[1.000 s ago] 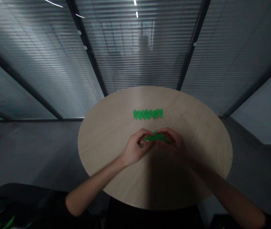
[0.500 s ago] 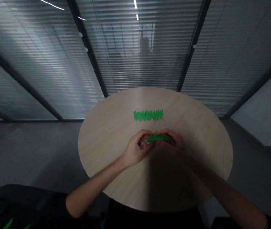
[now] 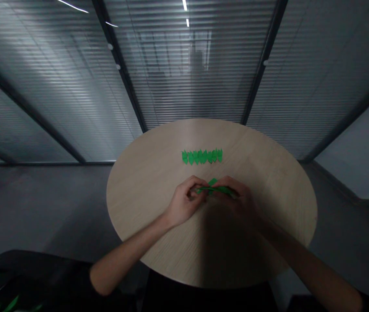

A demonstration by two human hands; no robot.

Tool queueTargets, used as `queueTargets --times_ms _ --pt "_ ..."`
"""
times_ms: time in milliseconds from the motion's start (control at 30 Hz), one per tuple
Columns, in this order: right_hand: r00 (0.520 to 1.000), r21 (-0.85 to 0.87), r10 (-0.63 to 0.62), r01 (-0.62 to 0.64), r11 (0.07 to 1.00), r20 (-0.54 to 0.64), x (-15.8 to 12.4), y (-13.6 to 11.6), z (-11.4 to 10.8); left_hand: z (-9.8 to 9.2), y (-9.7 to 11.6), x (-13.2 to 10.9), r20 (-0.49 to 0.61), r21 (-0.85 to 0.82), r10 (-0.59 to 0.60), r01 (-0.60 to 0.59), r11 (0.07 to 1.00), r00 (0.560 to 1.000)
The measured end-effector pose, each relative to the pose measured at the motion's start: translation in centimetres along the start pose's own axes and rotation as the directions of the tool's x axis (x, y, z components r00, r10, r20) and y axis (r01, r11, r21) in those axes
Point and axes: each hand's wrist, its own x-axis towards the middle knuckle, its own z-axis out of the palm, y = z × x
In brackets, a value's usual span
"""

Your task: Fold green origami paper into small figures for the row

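Green folded piece (image 3: 224, 190), its long axis running roughly left to right and a short flap (image 3: 213, 181) pointing toward the row of green pieces (image 3: 202, 156), lies between the left hand (image 3: 186, 198) and the right hand (image 3: 241, 199) over the worktop (image 3: 145, 182); each grip pinches it.

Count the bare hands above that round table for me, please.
2: the left hand, its grip on the left side of the green material, and the right hand on its right side. No others show.

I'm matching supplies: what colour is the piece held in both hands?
The piece is green, best seen in the head view.
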Motion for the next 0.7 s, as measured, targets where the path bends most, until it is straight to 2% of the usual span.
queueTargets --times_ms 200,300,533,700 --pt "0.995 -0.007 0.063 -0.064 0.998 -0.078 -0.15 -0.26 0.16 0.08 0.04 -0.11 -0.008 0.012 0.003 -0.003 1.000 1.000" --pt "0.995 0.003 0.052 -0.052 0.999 -0.091 0.00 -0.43 0.16 0.09 -0.09 -0.15 -0.025 -0.014 -0.001 0.000 1.000 1.000" --pt "0.990 0.045 0.055 -0.049 0.998 -0.131 0.14 -0.53 0.23 0.30 -0.20 -0.26 -0.044 -0.119 -0.048 0.042 0.992 0.998" --pt "0.978 -0.003 0.017 -0.018 1.000 -0.209 -0.08 -0.31 0.37 0.63 0.01 -0.02 0.020 -0.266 -0.091 0.093 0.960 0.996"
